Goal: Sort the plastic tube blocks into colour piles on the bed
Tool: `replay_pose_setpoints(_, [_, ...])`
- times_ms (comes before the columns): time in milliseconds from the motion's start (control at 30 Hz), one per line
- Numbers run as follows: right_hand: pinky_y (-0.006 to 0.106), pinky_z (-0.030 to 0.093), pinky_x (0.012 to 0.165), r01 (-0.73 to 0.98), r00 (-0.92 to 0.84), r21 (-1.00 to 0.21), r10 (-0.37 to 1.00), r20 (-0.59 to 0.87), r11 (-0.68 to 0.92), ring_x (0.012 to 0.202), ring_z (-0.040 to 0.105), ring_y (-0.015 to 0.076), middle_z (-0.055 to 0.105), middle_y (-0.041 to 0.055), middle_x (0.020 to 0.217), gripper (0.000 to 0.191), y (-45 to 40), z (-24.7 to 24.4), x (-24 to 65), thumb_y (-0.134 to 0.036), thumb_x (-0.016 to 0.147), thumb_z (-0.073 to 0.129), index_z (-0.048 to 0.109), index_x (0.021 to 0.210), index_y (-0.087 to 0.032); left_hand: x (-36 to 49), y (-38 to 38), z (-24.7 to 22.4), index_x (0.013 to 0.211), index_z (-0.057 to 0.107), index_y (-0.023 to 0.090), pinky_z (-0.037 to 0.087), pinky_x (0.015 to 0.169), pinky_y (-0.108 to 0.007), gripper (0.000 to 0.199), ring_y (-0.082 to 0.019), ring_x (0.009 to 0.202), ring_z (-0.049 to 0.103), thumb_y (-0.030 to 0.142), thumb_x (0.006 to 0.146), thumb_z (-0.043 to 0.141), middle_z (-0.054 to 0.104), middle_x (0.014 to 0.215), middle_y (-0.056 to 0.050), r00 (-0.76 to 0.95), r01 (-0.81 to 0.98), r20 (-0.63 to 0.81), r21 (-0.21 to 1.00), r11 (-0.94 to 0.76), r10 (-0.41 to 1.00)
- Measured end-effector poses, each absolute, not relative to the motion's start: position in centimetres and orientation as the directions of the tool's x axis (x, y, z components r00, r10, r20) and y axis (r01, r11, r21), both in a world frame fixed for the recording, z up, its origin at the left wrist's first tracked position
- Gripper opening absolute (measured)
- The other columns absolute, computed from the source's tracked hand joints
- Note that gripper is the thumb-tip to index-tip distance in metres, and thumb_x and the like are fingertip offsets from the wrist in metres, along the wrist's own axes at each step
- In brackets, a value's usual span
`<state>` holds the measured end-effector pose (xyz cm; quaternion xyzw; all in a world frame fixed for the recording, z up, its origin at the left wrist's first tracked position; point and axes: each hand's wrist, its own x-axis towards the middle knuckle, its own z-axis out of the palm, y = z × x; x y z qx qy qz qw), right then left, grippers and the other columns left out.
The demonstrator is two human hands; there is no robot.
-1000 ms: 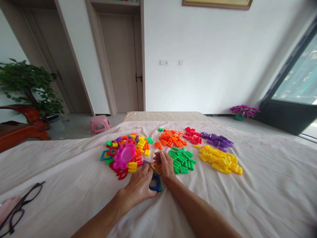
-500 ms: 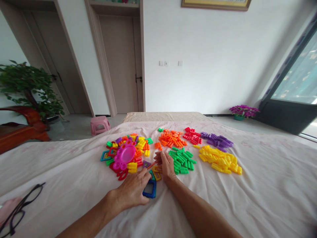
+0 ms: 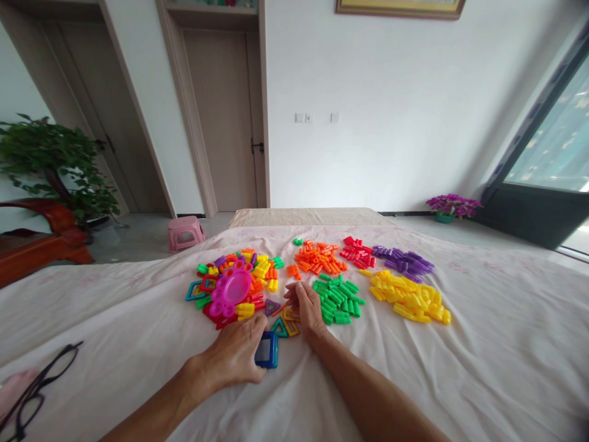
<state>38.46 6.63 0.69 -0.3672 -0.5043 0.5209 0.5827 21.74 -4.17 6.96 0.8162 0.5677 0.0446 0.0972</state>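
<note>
the left hand (image 3: 239,348), gripping a blue square frame (image 3: 274,350), had drawn it farther left of the green tube pile (image 3: 339,299), baring a green triangle frame (image 3: 283,328). the right hand (image 3: 307,307) stayed just left of that pile, fingers curled, its grip impossible to tell.

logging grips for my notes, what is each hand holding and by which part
The left hand holds the blue square frame by its left side. Whether the right hand holds anything cannot be told.
</note>
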Motion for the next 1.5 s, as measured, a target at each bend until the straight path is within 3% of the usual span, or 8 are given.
replay_pose_setpoints(200, [0.023,0.04,0.052,-0.223,-0.055,-0.959,0.98,0.192,0.176,0.058,0.056,0.0132,0.068,0.0047,0.072,0.047,6.4,1.2,38.4,-0.06,0.089,0.052,0.07,0.086,-0.017,18.3,-5.2,8.2,0.103,0.054,0.022,0.048,0.076,-0.031,0.04,-0.024,0.09,0.067,0.028,0.065,0.062,0.069,0.1,-0.006,0.266,0.938,-0.04,0.243,-0.249,0.963])
replay_pose_setpoints(533, [0.024,0.041,0.053,-0.215,-0.064,-0.955,0.973,0.223,0.205,0.059,0.056,0.0131,0.068,0.0044,0.073,0.046,6.6,0.7,38.4,-0.059,0.091,0.05,0.07,0.087,-0.017,4.5,-4.6,8.3,0.103,0.057,0.024,0.046,0.072,-0.038,0.034,-0.034,0.1,0.069,0.036,0.071,0.057,0.071,0.114,-0.01,-0.144,0.989,-0.026,-0.014,0.144,0.989])
replay_pose_setpoints(667, [0.027,0.047,0.064,-0.202,-0.075,-0.949,0.962,0.263,0.243,0.068,0.06,0.0159,0.069,0.0049,0.077,0.045,6.6,1.0,38.6,-0.058,0.092,0.049,0.07,0.09,-0.018,2.4,-4.5,7.3,0.113,0.06,0.02,0.047,0.078,-0.04,0.043,-0.033,0.102,0.067,0.033,0.072,0.055,0.07,0.117,-0.012,-0.199,0.979,-0.068,-0.066,0.194,0.978])
replay_pose_setpoints(800, [0.033,0.051,0.08,-0.217,-0.115,-0.944,0.954,0.277,0.248,0.086,0.065,0.0207,0.071,0.0072,0.089,0.045,6.4,1.3,38.7,-0.059,0.092,0.049,0.071,0.098,-0.02,5.7,-4.6,8.9,0.117,0.064,0.015,0.045,0.087,-0.049,0.05,-0.038,0.108,0.061,0.034,0.071,0.059,0.065,0.118,-0.018,-0.199,0.963,0.055,-0.174,0.206,0.978])
replay_pose_setpoints(933, [0.036,0.05,0.087,-0.266,-0.113,-0.935,0.956,0.271,0.233,0.097,0.065,0.0236,0.071,0.0084,0.098,0.047,6.2,1.3,38.7,-0.061,0.092,0.05,0.071,0.103,-0.02,13.6,-4.8,10.4,0.114,0.065,0.021,0.042,0.102,-0.039,0.036,-0.026,0.116,0.058,0.026,0.079,0.06,0.065,0.12,-0.009,0.146,0.987,0.164,0.042,-0.155,0.975])
replay_pose_setpoints(1033, [0.037,0.05,0.089,-0.268,-0.085,-0.928,0.953,0.29,0.258,0.099,0.064,0.0238,0.071,0.0083,0.101,0.047,6.2,1.4,38.8,-0.06,0.092,0.049,0.07,0.106,-0.021,19.7,-4.3,9.2,0.123,0.061,0.025,0.04,0.109,-0.036,0.047,-0.024,0.128,0.051,0.023,0.076,0.067,0.059,0.135,-0.007,0.406,0.89,0.117,0.176,-0.422,0.906])
replay_pose_setpoints(1233, [0.035,0.05,0.087,-0.217,-0.012,-0.925,0.947,0.321,0.311,0.097,0.064,0.0221,0.071,0.0072,0.101,0.042,6.2,1.5,39.2,-0.057,0.092,0.049,0.07,0.105,-0.022,25.5,-1.3,4.7,0.143,0.045,0.023,0.031,0.114,-0.053,0.068,-0.035,0.141,0.035,0.031,0.08,0.069,0.041,0.152,-0.017,0.44,0.881,0.086,0.15,-0.448,0.894])
replay_pose_setpoints(1500, [0.032,0.051,0.072,-0.176,-0.002,-0.947,0.962,0.272,0.267,0.088,0.064,0.0215,0.071,0.0087,0.097,0.045,6.8,1.1,38.9,-0.058,0.09,0.048,0.071,0.098,-0.02,25.5,-1.3,3.3,0.12,0.057,0.021,0.046,0.09,-0.045,0.031,-0.027,0.102,0.056,0.025,0.09,0.057,0.061,0.108,-0.009,0.461,0.868,0.214,0.094,-0.488,0.861])
